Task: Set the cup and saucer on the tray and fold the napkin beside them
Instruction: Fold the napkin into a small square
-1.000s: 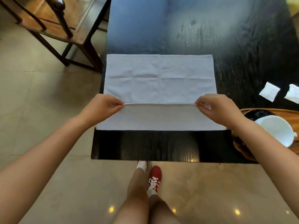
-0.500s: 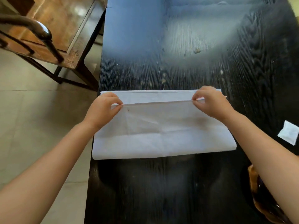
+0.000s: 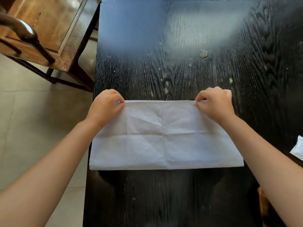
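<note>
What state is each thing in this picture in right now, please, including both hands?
Napkin: folded in half, flat on the table, far edges lined up.
Left hand: pinches the napkin's far left corner.
Right hand: pinches the napkin's far right corner.
Table: dark wood, bears the napkin.
Tray: only a sliver shows at the right edge; contents out of view.
Chair: upright beside the table.

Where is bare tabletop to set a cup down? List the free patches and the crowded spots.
Free: the dark table beyond the napkin's far edge, wide and bare, and the strip between the napkin's near fold and the table's near edge. Crowded: the middle, where the left hand and right hand pinch the napkin; the right edge, with a white paper and tray rim.
</note>
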Tool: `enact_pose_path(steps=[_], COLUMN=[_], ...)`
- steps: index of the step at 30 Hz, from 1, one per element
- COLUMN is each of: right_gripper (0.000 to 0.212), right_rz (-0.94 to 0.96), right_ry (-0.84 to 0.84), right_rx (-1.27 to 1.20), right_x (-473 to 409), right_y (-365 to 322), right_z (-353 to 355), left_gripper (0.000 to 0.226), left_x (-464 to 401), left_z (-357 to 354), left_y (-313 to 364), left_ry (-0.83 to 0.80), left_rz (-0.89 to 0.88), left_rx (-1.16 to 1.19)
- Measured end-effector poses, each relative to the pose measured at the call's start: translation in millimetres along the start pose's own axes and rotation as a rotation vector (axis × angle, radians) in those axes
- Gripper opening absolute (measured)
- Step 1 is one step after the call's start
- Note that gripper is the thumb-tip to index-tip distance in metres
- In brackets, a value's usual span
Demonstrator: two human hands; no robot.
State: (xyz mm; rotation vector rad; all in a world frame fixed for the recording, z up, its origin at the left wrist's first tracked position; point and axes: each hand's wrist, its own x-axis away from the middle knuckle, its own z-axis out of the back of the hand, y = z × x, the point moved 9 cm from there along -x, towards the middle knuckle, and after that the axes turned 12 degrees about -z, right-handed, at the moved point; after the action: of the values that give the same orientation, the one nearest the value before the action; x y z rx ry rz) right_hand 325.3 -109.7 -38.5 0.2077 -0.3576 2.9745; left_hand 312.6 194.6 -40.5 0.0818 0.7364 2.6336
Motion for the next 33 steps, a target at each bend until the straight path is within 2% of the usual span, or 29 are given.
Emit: enact_pose_path(steps=[11,19,33], right_gripper=[0.011,0.015,0.010], right_rz=[0.070,0.021,-0.030], right_ry=[0.006,0.014,0.079], right_rx=[0.112,0.024,-0.015], right_x=[-1.5,11.9,175.7], right_y=[-4.8,4.5,48.4], right_z=[-0.8,-0.6,-18.3], left_gripper=[0.004,0.007,0.006], left_x=[-9.4,3.3,133.5], left_z=[-1.5,-3.9,-36.7], left_y=[-6.1,0.2,64.3], left_ry=[0.020,0.068,0.051], left_rz=[0.014,0.016,-0.050], left_rx=[-0.031,-0.003,-0.027])
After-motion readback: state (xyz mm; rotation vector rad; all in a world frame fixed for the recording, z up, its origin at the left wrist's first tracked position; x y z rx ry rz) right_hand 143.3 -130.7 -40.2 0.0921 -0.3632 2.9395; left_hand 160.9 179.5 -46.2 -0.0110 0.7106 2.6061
